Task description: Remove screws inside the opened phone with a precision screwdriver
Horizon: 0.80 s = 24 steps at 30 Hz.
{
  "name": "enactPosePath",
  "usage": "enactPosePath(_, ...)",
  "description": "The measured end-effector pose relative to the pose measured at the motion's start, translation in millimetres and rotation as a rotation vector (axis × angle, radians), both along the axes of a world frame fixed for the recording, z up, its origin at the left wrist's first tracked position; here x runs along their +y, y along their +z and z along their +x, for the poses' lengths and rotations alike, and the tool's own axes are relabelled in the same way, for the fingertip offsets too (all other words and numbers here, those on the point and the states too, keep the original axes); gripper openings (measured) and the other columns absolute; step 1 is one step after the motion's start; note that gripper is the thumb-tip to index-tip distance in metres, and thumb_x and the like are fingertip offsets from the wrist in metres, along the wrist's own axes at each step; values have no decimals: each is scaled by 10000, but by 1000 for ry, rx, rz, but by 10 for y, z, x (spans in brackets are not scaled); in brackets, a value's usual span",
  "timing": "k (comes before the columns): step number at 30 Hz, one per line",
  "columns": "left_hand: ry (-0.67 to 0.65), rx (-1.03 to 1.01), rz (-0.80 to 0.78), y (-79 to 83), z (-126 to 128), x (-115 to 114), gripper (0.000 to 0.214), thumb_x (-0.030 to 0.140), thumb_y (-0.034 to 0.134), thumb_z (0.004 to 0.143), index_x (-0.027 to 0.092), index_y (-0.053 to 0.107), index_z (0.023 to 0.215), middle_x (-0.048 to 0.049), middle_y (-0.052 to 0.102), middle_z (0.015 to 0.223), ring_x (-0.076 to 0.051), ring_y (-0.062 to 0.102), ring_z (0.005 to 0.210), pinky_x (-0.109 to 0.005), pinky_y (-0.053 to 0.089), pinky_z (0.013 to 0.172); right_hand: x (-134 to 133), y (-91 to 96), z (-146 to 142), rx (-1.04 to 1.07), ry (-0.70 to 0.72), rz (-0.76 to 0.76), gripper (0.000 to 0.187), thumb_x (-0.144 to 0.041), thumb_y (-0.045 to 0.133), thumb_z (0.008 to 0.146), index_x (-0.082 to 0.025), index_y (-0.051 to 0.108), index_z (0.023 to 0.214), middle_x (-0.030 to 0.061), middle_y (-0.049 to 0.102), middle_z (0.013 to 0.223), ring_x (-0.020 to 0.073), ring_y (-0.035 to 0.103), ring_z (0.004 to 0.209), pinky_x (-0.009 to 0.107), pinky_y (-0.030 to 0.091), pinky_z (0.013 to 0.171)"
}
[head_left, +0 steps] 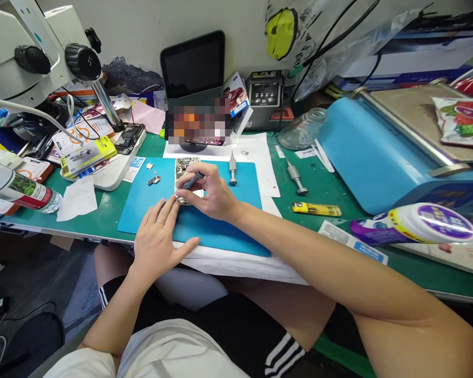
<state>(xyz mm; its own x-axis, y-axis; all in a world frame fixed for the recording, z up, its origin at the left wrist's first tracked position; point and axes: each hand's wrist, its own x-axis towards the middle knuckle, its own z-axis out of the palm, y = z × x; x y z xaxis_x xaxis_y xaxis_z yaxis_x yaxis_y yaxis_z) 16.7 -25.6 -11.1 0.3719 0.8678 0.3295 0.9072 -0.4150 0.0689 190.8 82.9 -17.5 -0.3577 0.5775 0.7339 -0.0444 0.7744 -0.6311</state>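
An opened phone (186,167), its inner boards showing, lies upright on a blue mat (236,231). My right hand (215,197) is above the phone's lower half, closed around a slim dark-handled tool (192,181) held like a pen. The tool's tip points at the phone's lower left edge, too small to make out. My left hand (160,233) rests on the mat with fingers stretched out and thumb apart, fingertips by that same corner. Small phone parts (154,180) lie on the mat to the left. A grey screwdriver (232,169) stands at the mat's right side.
Another screwdriver (295,176), a yellow lighter (316,209) and a purple-white bottle (413,224) are on the right. A blue machine (362,152) and glass jar (303,128) stand behind. Leftward are a microscope (43,58) and water bottle (23,189). A screen (193,65) stands at the back.
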Motion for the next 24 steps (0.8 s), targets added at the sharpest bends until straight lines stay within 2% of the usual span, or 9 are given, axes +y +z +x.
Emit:
enactPosePath(6, 5, -34, -1, 6, 8, -3, 831, 675, 504, 923, 110, 404, 1522, -131, 464, 1555, -330, 399, 1460, -470, 326, 1210, 4, 17, 10, 26, -27, 33, 397, -232, 596, 972, -284, 351, 1280, -12, 611, 982, 88, 680, 841, 229, 618, 726)
enactPosePath(13, 126, 9, -3, -6, 62, 5, 951, 794, 449, 880, 64, 451, 1490, -156, 443, 1563, -371, 380, 1462, -556, 251, 1226, 61, 11, 53, -10, -108, 101, 378, -261, 564, 991, -283, 349, 1301, -6, 619, 984, 96, 669, 854, 219, 612, 704)
enactPosePath(17, 137, 25, -10, -1, 71, 6, 991, 839, 406, 863, 60, 484, 1472, -180, 401, 1584, -371, 379, 1466, -552, 268, 1222, 73, -11, 71, -62, -131, 112, 387, -285, 550, 1000, -281, 336, 1321, 3, 636, 996, 99, 675, 852, 226, 620, 711)
enactPosePath(24, 150, 15, -20, -9, 63, -6, 986, 838, 449, 844, 84, 485, 1478, -198, 346, 1609, -375, 368, 1474, -550, 313, 1202, 77, -28, 75, -99, -158, 118, 441, -256, 567, 990, -279, 333, 1363, 24, 664, 1045, 106, 697, 858, 240, 634, 719)
